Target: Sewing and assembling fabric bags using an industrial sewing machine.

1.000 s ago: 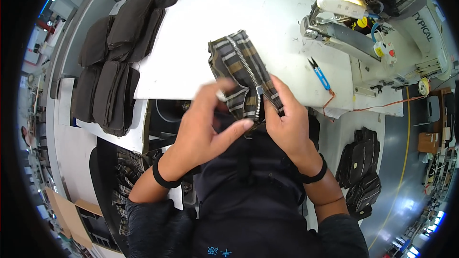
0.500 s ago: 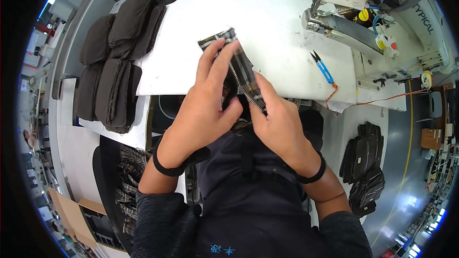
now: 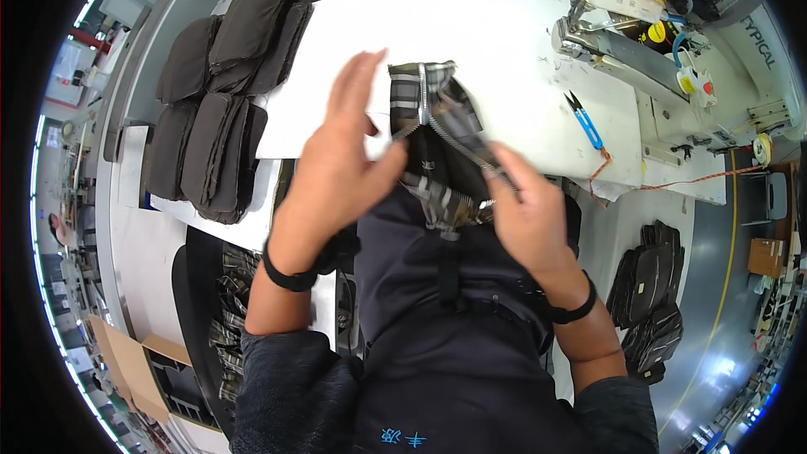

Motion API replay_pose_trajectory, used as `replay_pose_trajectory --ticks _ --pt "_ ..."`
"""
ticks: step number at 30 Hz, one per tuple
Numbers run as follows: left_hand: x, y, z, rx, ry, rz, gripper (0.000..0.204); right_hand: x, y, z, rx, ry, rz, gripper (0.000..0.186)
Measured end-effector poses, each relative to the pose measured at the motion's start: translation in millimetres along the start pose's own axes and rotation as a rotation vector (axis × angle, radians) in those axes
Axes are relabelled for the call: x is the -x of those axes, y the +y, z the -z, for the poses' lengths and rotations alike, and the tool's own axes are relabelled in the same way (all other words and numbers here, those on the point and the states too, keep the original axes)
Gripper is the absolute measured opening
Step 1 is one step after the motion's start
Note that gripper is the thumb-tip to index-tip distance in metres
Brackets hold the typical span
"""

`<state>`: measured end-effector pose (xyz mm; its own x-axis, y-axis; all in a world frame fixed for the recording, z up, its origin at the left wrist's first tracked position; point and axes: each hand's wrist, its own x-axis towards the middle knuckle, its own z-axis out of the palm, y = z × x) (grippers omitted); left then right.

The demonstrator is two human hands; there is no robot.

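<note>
A plaid zippered pouch (image 3: 407,102) in black, grey and white lies across the front edge of the white table, its near end over my lap. Its metal zipper is parted in the middle, showing a dark inside. My right hand (image 3: 531,212) pinches the pouch's right side along the zipper teeth. On the other side, my left hand (image 3: 340,160) has its fingers stretched apart; the thumb tip is at the pouch's left edge, and whether it touches cannot be told. Both hands are slightly blurred.
Stacks of dark fabric pieces (image 3: 220,147) stand at the left. Blue thread snips (image 3: 585,122) with an orange cord lie right of the pouch, below a sewing machine (image 3: 630,55). More dark pieces (image 3: 647,277) hang at the lower right. A cardboard box (image 3: 126,370) sits lower left.
My left hand has let go of the pouch and moved left with fingers spread. The pouch has turned and its zipper gapes wider. My right hand has shifted right and down with its edge.
</note>
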<state>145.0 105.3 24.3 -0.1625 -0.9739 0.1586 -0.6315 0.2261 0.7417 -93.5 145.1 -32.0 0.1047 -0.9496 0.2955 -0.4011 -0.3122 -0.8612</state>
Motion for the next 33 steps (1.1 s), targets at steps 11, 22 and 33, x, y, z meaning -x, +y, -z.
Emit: replay_pose_trajectory --ticks 11,22,33 --pt "-17 12 -22 -0.137 0.019 -0.171 0.053 -1 -13 25 0.288 0.041 0.028 0.067" --pt "1 32 -33 -0.336 -0.017 -0.349 0.047 -37 -5 34 0.583 -0.095 0.187 0.053" --pt "-15 24 -34 -0.19 -0.212 -0.401 0.055 -36 -14 32 0.109 -0.209 -0.056 0.044"
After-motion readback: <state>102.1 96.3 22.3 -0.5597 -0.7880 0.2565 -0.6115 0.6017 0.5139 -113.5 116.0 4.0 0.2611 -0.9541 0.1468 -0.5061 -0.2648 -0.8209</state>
